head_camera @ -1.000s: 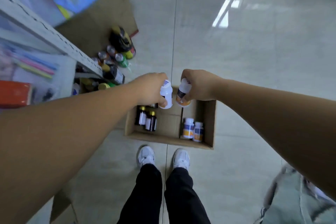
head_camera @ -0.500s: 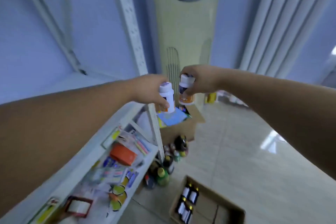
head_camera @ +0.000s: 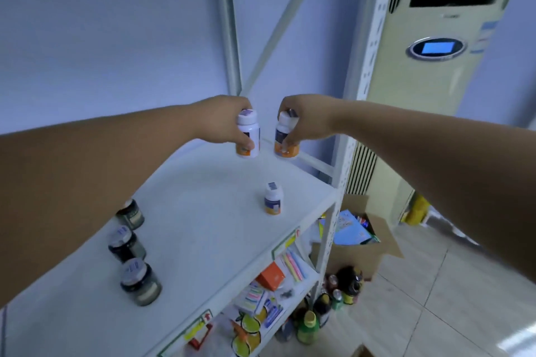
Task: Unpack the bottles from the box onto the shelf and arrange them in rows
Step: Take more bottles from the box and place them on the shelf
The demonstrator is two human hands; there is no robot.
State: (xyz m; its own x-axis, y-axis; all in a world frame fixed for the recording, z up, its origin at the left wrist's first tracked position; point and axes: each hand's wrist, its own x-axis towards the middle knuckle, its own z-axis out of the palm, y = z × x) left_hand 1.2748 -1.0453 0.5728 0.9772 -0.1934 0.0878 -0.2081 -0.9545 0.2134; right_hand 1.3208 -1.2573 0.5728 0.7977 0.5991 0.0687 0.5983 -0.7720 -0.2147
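The left hand (head_camera: 226, 122) grips one white bottle (head_camera: 250, 131), the right hand (head_camera: 301, 119) its twin (head_camera: 280, 136), over the shelf (head_camera: 203, 226) at twelve o'clock. A third bottle (head_camera: 273, 198) stands toward three o'clock, dark jars (head_camera: 126, 246) at nine; the rows seem unfinished.

Shelf (head_camera: 203, 229), white bottle (head_camera: 273, 198), three dark jars (head_camera: 126, 245)

Shelf (head_camera: 203, 211) middle lay open; lone white bottle (head_camera: 273, 198) stood right of centre, three dark jars (head_camera: 127, 252) lined the left, uprights (head_camera: 232, 23) blocked the back.
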